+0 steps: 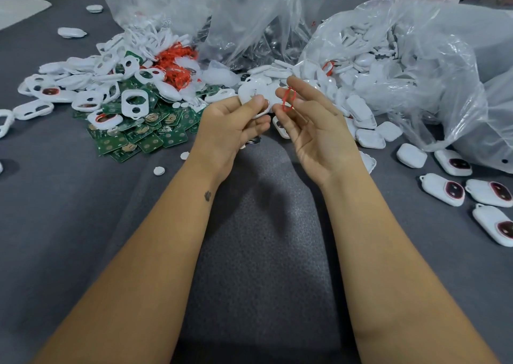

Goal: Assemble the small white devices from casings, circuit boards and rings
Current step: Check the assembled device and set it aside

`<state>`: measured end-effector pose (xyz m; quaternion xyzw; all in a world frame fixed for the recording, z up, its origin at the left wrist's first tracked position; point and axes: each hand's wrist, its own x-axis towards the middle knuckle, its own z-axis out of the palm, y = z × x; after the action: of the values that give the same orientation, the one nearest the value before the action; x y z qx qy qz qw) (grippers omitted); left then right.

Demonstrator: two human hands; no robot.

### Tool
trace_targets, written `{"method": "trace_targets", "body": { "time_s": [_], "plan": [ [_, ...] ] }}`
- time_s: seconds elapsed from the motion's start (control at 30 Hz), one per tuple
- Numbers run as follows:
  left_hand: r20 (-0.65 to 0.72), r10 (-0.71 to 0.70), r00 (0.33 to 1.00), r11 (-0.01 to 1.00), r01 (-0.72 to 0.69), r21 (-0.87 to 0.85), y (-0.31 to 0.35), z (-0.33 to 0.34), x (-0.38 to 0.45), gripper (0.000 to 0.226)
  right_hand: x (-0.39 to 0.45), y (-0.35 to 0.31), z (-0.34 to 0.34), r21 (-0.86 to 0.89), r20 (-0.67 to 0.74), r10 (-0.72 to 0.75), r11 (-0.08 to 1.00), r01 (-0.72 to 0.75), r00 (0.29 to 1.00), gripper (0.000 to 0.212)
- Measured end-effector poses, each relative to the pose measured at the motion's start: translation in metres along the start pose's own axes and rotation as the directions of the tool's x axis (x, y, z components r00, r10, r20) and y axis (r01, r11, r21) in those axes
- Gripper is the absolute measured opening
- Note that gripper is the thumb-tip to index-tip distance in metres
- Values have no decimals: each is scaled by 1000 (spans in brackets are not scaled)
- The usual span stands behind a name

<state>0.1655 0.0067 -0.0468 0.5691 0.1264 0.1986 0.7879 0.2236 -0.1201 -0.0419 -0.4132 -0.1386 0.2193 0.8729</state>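
My left hand (227, 129) grips a white casing (259, 97) by its edge, above the middle of the grey table. Just right of it, my right hand (313, 130) pinches a red ring (288, 100) between thumb and fingertips, close to the casing. A heap of white casings with holes (130, 101) lies at the left, on top of green circuit boards (144, 133). A tangle of red rings (176, 64) sits behind that heap. Finished white devices with dark red windows (444, 190) lie at the right.
Large clear plastic bags (402, 66) full of white parts stand behind and to the right. Loose white casings (370, 139) lie near the bag mouth. Small white discs (159, 170) lie loose on the grey padded table (83, 225). A few stray casings (71, 32) lie far left.
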Motion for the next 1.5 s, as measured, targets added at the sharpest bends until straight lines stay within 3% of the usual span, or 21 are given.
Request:
{"method": "trace_targets", "body": {
  "time_s": [0.17,0.3,0.6,0.77,1.0,1.27,1.5],
  "plan": [
    [14,12,1000,1000,-12,-8,-1,0,0,19,1,2,-1,-17,13,-22,1000,22,1000,24],
    [20,21,1000,1000,-21,-2,-2,0,0,26,1,6,-1,-224,12,-104,969,104,994,36],
    [21,-20,1000,998,22,-64,-2,1,2,20,0,11,3,-674,-9,-286,710,205,958,42],
    [54,-9,998,1000,10,-5,-4,0,2,20,-2,12,5,-751,-28,-372,621,226,928,34],
    [108,21,994,995,-11,-94,-3,-1,1,20,-2,17,6,-877,98,-544,348,330,833,28],
    [178,8,984,994,12,-113,-5,0,1,19,-1,19,5,-881,158,-581,282,380,798,24],
    [151,-24,988,998,32,-51,-6,-1,2,18,0,19,2,-903,231,-559,181,389,797,25]
  ]
}}
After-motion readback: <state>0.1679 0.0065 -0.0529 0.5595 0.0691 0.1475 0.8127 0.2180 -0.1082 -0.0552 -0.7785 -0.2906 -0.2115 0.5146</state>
